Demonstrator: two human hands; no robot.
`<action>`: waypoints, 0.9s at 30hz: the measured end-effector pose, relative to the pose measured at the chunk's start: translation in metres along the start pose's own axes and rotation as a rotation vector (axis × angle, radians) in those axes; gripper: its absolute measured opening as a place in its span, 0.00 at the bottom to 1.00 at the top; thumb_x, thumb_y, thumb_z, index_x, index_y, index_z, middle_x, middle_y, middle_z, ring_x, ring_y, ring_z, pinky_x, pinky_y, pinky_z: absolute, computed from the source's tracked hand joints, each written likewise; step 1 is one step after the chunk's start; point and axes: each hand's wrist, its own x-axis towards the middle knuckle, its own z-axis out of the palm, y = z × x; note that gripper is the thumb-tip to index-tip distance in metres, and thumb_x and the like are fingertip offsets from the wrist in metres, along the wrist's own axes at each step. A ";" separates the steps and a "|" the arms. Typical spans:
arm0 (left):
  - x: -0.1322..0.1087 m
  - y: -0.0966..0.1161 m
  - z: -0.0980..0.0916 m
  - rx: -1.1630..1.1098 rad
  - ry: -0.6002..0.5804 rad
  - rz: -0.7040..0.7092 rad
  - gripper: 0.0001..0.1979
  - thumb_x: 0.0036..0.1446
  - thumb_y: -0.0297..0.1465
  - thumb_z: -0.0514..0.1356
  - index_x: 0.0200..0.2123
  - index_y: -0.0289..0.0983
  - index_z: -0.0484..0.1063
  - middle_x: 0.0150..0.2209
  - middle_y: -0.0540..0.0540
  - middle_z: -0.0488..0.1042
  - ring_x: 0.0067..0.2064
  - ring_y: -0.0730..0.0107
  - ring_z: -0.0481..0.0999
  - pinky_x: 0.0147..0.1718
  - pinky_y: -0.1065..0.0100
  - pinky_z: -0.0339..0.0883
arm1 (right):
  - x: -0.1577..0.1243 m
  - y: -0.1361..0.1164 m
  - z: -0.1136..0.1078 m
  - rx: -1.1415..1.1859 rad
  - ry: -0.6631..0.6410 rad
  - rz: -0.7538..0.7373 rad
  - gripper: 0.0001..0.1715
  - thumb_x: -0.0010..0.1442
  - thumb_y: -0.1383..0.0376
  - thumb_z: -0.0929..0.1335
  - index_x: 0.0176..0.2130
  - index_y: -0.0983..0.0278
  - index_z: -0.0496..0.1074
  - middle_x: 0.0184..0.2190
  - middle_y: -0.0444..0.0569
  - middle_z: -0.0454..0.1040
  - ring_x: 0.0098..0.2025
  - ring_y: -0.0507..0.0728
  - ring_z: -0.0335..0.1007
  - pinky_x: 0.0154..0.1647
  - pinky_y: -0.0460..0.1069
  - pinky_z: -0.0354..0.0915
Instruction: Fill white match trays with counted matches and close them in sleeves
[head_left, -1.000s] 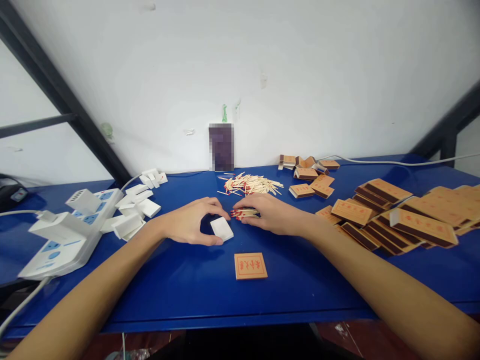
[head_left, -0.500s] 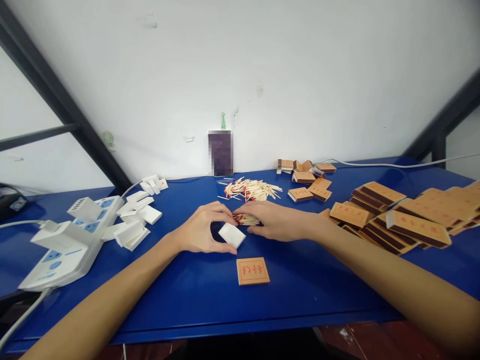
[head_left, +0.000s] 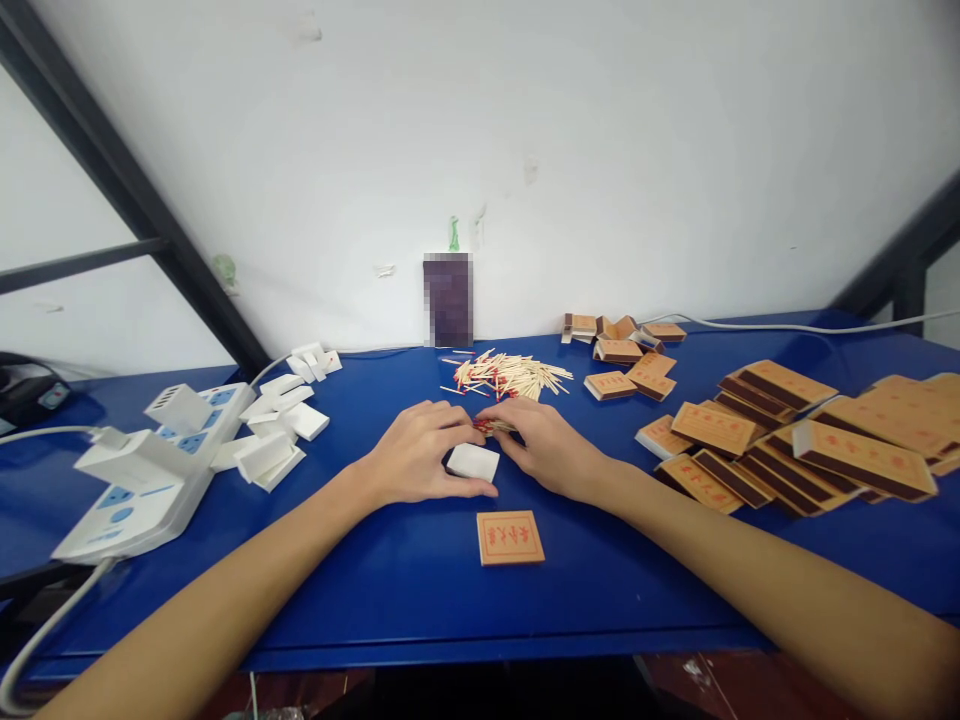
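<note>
Between the thumb and fingers of my left hand [head_left: 424,455] is a white matchbox tray [head_left: 474,463], tilted with its blank side facing me. My right hand [head_left: 551,445] curls around a bunch of matches [head_left: 495,427], their red heads pointing left toward my left fingertips. Both hands meet just above the tabletop, and fingers hide part of the bunch. A flat orange matchbox sleeve [head_left: 511,538] with red print lies in front of them. Behind my hands spreads a loose pile of matches [head_left: 517,374].
White trays [head_left: 279,425] lie in a heap at the left, beside a power strip [head_left: 161,500] with plugged-in adapters. Stacked matchboxes [head_left: 795,430] fill the right side. Several more boxes and sleeves [head_left: 619,350] sit at the back, near a white cable [head_left: 787,330].
My right hand has drawn the matches closer to my left hand, and its fingers cover more of them. The white tray has turned slightly. The whole view has shifted a little.
</note>
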 end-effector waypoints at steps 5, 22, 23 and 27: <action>0.001 0.001 -0.013 0.016 -0.119 0.039 0.25 0.52 0.51 0.63 0.43 0.36 0.75 0.38 0.43 0.77 0.38 0.61 0.75 0.38 0.62 0.63 | 0.001 -0.001 -0.002 0.006 0.017 0.019 0.14 0.64 0.71 0.63 0.46 0.65 0.75 0.41 0.53 0.80 0.44 0.58 0.75 0.46 0.55 0.69; -0.002 -0.009 -0.011 -0.242 -0.160 -0.112 0.18 0.52 0.46 0.65 0.34 0.37 0.72 0.30 0.50 0.70 0.30 0.71 0.68 0.32 0.67 0.61 | 0.000 -0.029 -0.024 0.054 -0.193 -0.136 0.16 0.64 0.72 0.63 0.48 0.62 0.75 0.43 0.50 0.79 0.45 0.57 0.74 0.47 0.54 0.69; -0.002 -0.009 -0.010 -0.246 -0.159 -0.115 0.18 0.51 0.46 0.66 0.33 0.37 0.71 0.30 0.50 0.70 0.30 0.71 0.68 0.32 0.68 0.61 | 0.000 -0.030 -0.024 0.044 -0.215 -0.127 0.16 0.65 0.72 0.63 0.48 0.62 0.75 0.44 0.50 0.79 0.45 0.57 0.74 0.47 0.54 0.69; -0.002 -0.009 -0.009 -0.255 -0.149 -0.128 0.20 0.50 0.47 0.66 0.29 0.36 0.68 0.28 0.51 0.68 0.28 0.72 0.66 0.30 0.68 0.58 | -0.001 -0.029 -0.024 0.072 -0.209 -0.086 0.16 0.65 0.71 0.64 0.51 0.61 0.73 0.46 0.49 0.79 0.47 0.56 0.74 0.49 0.52 0.69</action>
